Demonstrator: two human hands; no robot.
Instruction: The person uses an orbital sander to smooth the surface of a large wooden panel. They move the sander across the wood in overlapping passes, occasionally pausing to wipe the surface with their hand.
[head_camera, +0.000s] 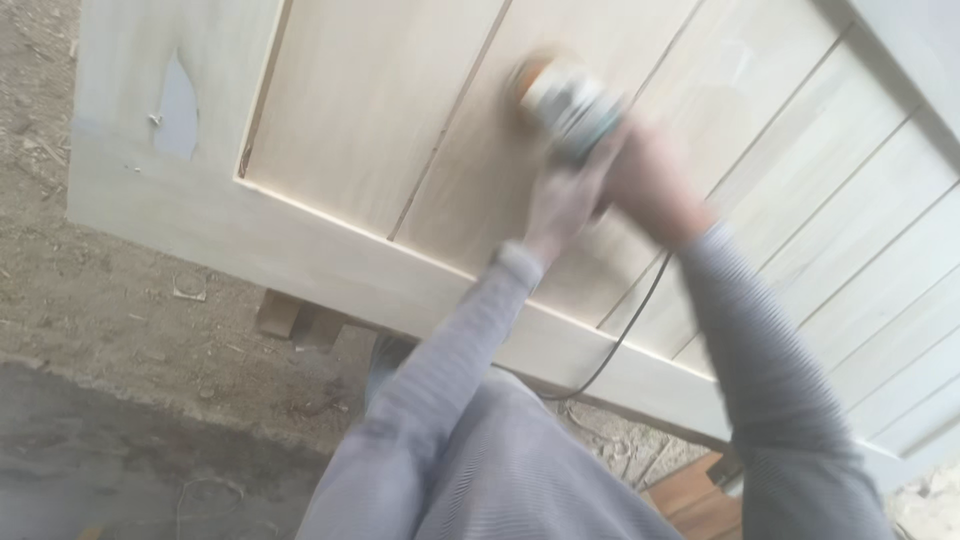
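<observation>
Your left hand (560, 205) and your right hand (650, 185) are both closed around the blurred white and orange power sander (562, 97) — it presses on the pale wooden panelled door (370, 110), near the middle of the grooved boards. A thin black cable (625, 330) hangs from the sander, over the door's lower rail, toward the dusty ground (110, 330).

Sander (565, 100) smeared by motion blur – shape & type unclear, both hands (610, 190) blurred too, finger grip can't be read, cord (625, 325) end hidden behind arm, door (400, 150) cut off top & right, block (285, 315) under it partly hidden
</observation>
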